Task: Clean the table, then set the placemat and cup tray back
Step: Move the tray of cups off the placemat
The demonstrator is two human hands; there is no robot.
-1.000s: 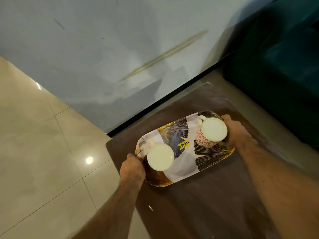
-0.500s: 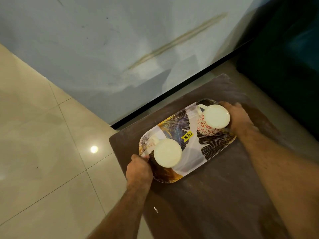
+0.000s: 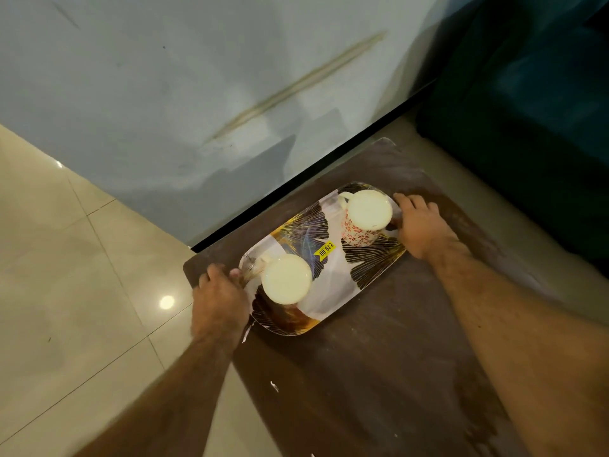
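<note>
Setting the cup tray (image 3: 324,258) down looks like the step in hand: the patterned oblong tray lies on the dark brown placemat (image 3: 379,357), toward the placemat's far end, so the return of both pieces seems nearly done. I cannot tell whether the tray's underside already rests fully on the placemat or is a shade above it.

The left hand (image 3: 220,298) is at the tray's near-left end, knuckles up, its fingers curled over the rim and gripping it. The right hand (image 3: 417,225) is at the tray's far-right end, fingers bent round the edge there, with the fingertips (image 3: 403,198) lying beyond the rim on the placemat side. Both forearms reach forward from the bottom of the view, the tray held between them.

Two cups stand upright on the tray: a white cup (image 3: 286,279) at the left-hand end, just beside that hand, and a red-flowered cup (image 3: 364,219) at the right-hand end, close against the right hand. A yellow price sticker (image 3: 325,249) sits on the tray between the cups.

The next move, as I judge it, calls for both hands to loosen together and draw off sideways without nudging the tray, since either cup could slide or tip if one end is jolted. A few white flecks (image 3: 274,386) lie on the placemat nearer the person than the tray.
</note>
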